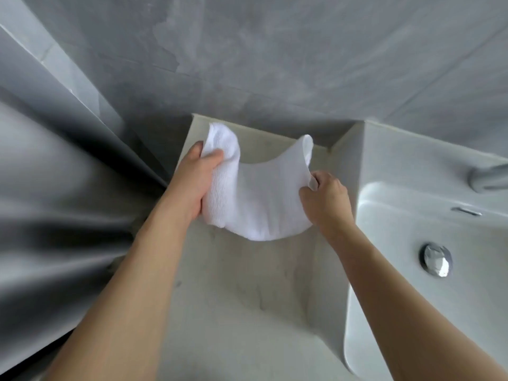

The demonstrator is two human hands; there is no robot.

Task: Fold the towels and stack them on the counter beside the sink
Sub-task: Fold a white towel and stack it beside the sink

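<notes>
towel: small white towel (255,196), held up in the air above the counter (247,292), to the left of the sink (412,270); it sags in a curve between the two hands, lower edge hanging free, not resting on the stone as far as can be told
left hand: left hand (192,182) grips the towel's left side, fingers curled round a bunched, doubled-over part of the cloth, thumb on the near face
right hand: right hand (327,199) pinches the towel's right edge between thumb and curled fingers; top right corner sticks up free above the pinch
step in hand: looks like mid-fold, towel seemingly already doubled at least once on the left; judged, not certain
how to do it well: the person should pull the two sides apart enough to take out the sag, line up the free right corner with the bunched left one, then bring edges together evenly before lowering
placement: lay it flat on the bare counter, square to the back ledge, clear of the basin rim
risk: loose left bunch may fold in crooked; a dangling edge could drop into the sink
stack: no other towels in view
surroundings: grey tiled wall (275,50), faucet (486,177), drain plug (437,259)
</notes>
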